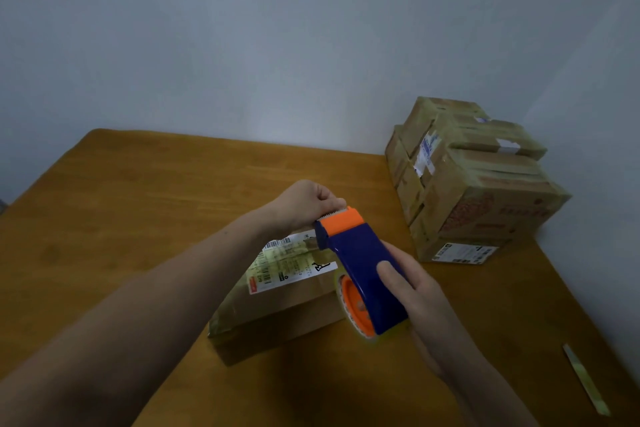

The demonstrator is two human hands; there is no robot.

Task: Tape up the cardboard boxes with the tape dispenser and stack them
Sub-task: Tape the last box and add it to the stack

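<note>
Nearest, the right hand (415, 291) wraps around the blue body of the tape dispenser (360, 260). It holds the dispenser tilted in the air, with the orange roll hub low and the orange cutter end pointing away. Off to the right of that hand, a loose strip of tape (585, 381) lies on the table (138, 201). Directly beneath both hands a flat cardboard box (287, 305) rests on the table, with a printed label (291, 263) on its top face under the dispenser's nose. Just past the cutter, the left hand (304, 204) is curled, its fingertips pinching the tape end (341, 209). Any clear tape drawn out is too faint to make out. Farther off, beyond and to the right of the hands, a stack of boxes (474, 184) stands by the wall, already taped. The step in hand looks like freeing a fresh length of tape for the box below. Next, that end likely needs pressing onto the box's edge, then the dispenser drawn along the seam with the tape kept taut.
</note>
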